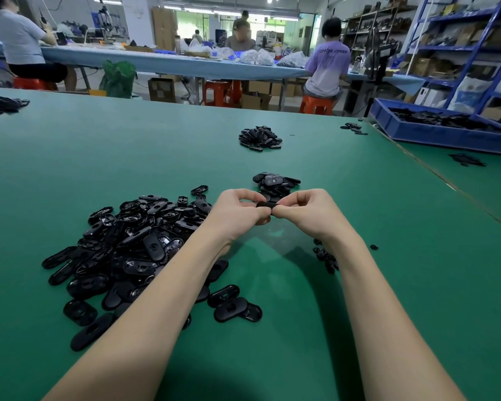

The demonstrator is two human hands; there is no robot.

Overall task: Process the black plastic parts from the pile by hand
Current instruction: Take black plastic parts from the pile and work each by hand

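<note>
- Over the green desk [359, 285], mid-frame, left hand [237, 212] and right hand [304, 211] meet on one black part [266, 204], held clear of the surface.
- Left hand: fingers curled, pinching the part's left end. Right hand: fingers curled, pinching the right end; thumbs touch under it.
- Part mostly hidden by fingers; can't tell what is being done to it (snap, trim or check).
- Main pile [133, 250] lies left of the left forearm, touching it near the bottom edge; loose pieces spill toward the near side.
- Small stack [275, 185] sits just beyond the hands, probably finished pieces. Another heap [260, 138] farther back.
- A few small bits [326, 257] lie beside the right wrist, probably removed scrap.
- Risk: too much thumb force may crack the part or flick it away.
- Risk: left forearm can drag the pile and scatter pieces, mixing done and undone.
- Risk: scrap under the right wrist may get swept off the desk.
</note>
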